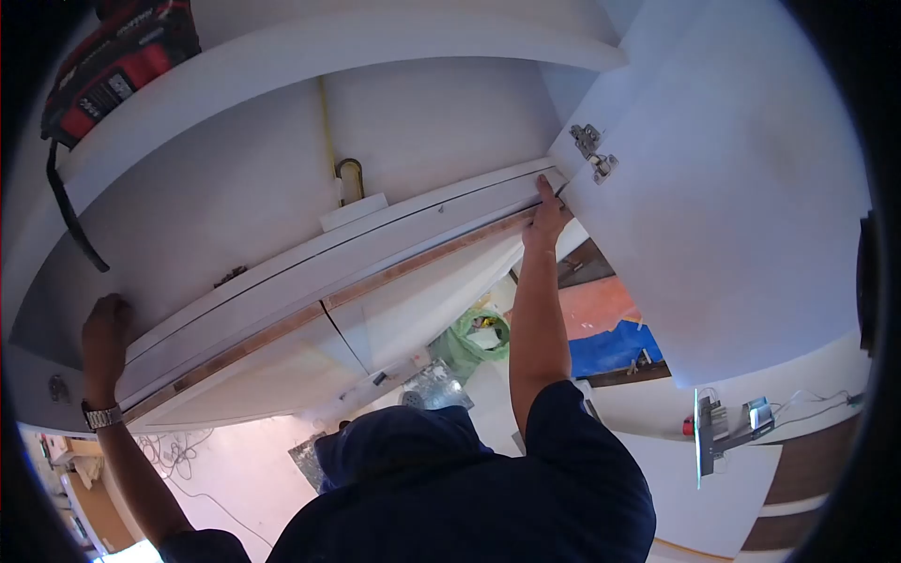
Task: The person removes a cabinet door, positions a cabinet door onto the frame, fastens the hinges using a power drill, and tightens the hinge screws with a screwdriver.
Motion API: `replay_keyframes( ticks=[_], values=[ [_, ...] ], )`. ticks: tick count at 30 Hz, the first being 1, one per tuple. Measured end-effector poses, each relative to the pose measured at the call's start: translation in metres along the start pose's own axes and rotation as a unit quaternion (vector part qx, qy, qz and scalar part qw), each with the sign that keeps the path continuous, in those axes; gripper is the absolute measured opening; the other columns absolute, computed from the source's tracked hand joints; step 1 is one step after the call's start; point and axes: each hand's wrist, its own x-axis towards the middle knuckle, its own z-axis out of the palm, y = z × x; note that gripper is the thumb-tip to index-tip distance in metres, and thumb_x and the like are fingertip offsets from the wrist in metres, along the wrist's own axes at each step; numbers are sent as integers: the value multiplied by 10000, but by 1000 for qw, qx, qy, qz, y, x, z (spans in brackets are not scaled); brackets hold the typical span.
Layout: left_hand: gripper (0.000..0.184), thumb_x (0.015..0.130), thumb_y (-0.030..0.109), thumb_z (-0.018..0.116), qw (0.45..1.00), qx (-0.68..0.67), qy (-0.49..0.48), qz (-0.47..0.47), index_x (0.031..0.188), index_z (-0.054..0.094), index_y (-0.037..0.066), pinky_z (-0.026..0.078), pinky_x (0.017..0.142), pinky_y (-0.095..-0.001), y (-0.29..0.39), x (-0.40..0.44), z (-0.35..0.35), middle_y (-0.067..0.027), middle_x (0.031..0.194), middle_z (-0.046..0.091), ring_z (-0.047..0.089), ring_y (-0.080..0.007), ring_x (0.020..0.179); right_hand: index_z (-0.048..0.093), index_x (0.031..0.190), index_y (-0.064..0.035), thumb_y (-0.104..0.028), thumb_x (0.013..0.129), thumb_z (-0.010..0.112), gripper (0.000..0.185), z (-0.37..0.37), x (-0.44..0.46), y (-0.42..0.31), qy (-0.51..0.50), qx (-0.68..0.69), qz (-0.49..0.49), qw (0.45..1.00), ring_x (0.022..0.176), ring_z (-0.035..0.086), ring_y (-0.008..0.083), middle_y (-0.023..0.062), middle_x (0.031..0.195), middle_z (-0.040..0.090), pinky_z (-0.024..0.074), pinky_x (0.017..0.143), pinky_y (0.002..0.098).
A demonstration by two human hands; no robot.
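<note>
A long white board lies along the front edge of a white cabinet, running from lower left to upper right. My right hand is closed around its right end, thumb on top and the other fingers mostly hidden beneath. At the opposite end my left hand, with a metal watch on the wrist, has its fingers curled over the board's edge; the fingertips are partly hidden. Just behind the board, a small white block and a curved brass-coloured fitting stand against the back panel.
A black and red tool case or battery tool rests on the upper shelf, its black strap hanging down. At right an open white door hangs on a metal hinge. Below are a green bag and cables.
</note>
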Motion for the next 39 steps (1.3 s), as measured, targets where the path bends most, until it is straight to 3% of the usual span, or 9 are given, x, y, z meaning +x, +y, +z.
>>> replay_keyframes(
  ticks=[4, 7, 10, 14, 18, 22, 24, 33, 39],
  values=[
    [340, 1007, 194, 473, 978, -162, 95, -93, 1274, 564, 4, 497, 732, -331, 76, 0, -26, -131, 1027, 629, 627, -207, 878, 183, 1496, -84, 50, 762, 714, 916, -2, 2, 5, 0, 0, 16, 1000, 1275, 438, 292, 111, 1449, 395, 391, 1082, 430],
    [434, 1033, 296, 443, 893, -397, 178, -114, 1361, 508, 20, 501, 694, -275, 118, -16, -13, -96, 1097, 616, 596, -160, 896, 186, 1489, -83, 34, 759, 716, 909, 2, -4, 1, 0, -5, 13, 1000, 1274, 434, 294, 105, 1438, 402, 389, 1082, 431],
    [448, 1038, 319, 411, 743, -649, 105, -129, 1343, 498, 1, 524, 677, -263, 191, -10, 30, -120, 1146, 605, 611, -169, 906, 206, 1468, -93, 25, 756, 710, 880, -4, 5, 8, -8, -7, 9, 1000, 1276, 433, 300, 117, 1427, 406, 381, 1087, 431],
    [368, 994, 198, 445, 223, -956, -183, -58, 1282, 489, -26, 591, 852, -412, 319, 43, 69, -209, 1194, 572, 657, -313, 1034, 205, 1457, -98, 18, 759, 696, 861, -6, 8, 11, -17, -23, 24, 999, 1263, 448, 309, 123, 1399, 427, 392, 1084, 436],
    [273, 928, 110, 546, 149, -964, -220, -7, 1167, 552, -22, 535, 965, -432, 414, 96, 92, -200, 1182, 551, 635, -325, 1036, 199, 1459, -92, -1, 781, 678, 835, -31, 38, 35, -73, 17, 51, 996, 1248, 465, 312, 124, 1380, 440, 414, 1064, 447],
    [249, 855, 30, 613, 492, -849, -188, 30, 1093, 576, -31, 551, 833, -367, 490, 143, 111, -126, 971, 641, 663, -248, 898, 255, 1425, -93, -66, 844, 622, 687, -75, 80, 66, -91, 32, 131, 987, 1213, 503, 291, 129, 1359, 457, 466, 1003, 434],
    [286, 819, 84, 634, 608, -789, -76, 32, 1078, 604, -32, 543, 797, -340, 519, 158, 111, -148, 911, 675, 680, -266, 854, 302, 1402, -106, -144, 904, 562, 564, -59, 67, 59, -121, 36, 118, 985, 1174, 540, 265, 129, 1349, 468, 498, 961, 420],
    [334, 787, 120, 651, 714, -700, 11, 18, 1095, 651, -11, 523, 890, -405, 612, 208, 171, -248, 1056, 669, 654, -387, 980, 303, 1400, -113, -161, 905, 579, 569, -38, 33, 30, -86, 30, 102, 991, 1159, 552, 264, 124, 1342, 476, 509, 948, 416],
    [321, 790, 88, 644, 687, -725, 44, 23, 1096, 641, -10, 500, 923, -439, 622, 215, 183, -286, 1075, 610, 607, -422, 1018, 303, 1398, -118, -172, 906, 590, 572, -38, 30, 27, -78, 33, 108, 991, 1149, 560, 263, 122, 1337, 482, 517, 939, 414]
  ],
)
